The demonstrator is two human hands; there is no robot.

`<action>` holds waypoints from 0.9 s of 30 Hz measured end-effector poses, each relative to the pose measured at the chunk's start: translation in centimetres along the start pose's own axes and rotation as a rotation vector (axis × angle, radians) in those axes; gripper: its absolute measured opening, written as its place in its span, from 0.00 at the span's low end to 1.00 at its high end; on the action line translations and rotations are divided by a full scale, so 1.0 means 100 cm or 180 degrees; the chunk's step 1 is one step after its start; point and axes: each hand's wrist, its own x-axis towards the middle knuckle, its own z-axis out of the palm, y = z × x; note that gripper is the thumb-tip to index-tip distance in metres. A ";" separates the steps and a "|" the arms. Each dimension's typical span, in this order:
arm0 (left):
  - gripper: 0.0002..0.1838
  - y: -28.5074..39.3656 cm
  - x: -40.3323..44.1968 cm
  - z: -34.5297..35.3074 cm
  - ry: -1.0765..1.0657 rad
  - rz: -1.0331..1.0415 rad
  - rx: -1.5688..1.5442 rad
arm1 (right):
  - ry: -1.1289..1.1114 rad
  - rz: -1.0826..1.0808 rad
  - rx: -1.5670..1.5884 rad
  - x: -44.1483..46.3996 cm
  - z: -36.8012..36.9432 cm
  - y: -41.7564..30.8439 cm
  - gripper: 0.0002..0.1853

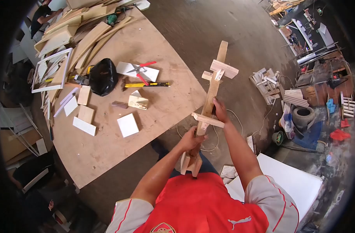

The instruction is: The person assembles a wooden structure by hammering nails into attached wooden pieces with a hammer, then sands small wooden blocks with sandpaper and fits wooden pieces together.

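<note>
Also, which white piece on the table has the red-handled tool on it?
The white board beside the black bag; the other white pieces bear no tools.

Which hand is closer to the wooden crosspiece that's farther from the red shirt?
Right. The right hand holds the wooden piece between the near crosspiece and the far crosspiece. The left hand holds it past the near crosspiece, toward the red shirt, so it's farther away.

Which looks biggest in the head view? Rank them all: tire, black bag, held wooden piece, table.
Largest to smallest, as they appear:
1. table
2. held wooden piece
3. black bag
4. tire, though it lies farther off
</note>
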 end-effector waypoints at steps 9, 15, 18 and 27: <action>0.40 -0.078 0.071 0.094 0.0852 0.0223 0.0024 | -0.0559 0.0623 -0.0209 0.018 -0.065 0.016 0.24; 0.41 -0.118 0.103 0.106 0.1174 0.0722 -0.0819 | -0.1112 0.0474 -0.0326 0.048 -0.048 0.027 0.28; 0.41 -0.133 0.123 0.106 0.1225 0.0945 -0.0887 | -0.1087 0.0347 -0.0261 0.057 -0.045 0.027 0.28; 0.41 -0.098 0.114 0.082 0.1111 0.0134 -0.0359 | -0.0437 0.0585 -0.0102 0.067 -0.082 0.049 0.27</action>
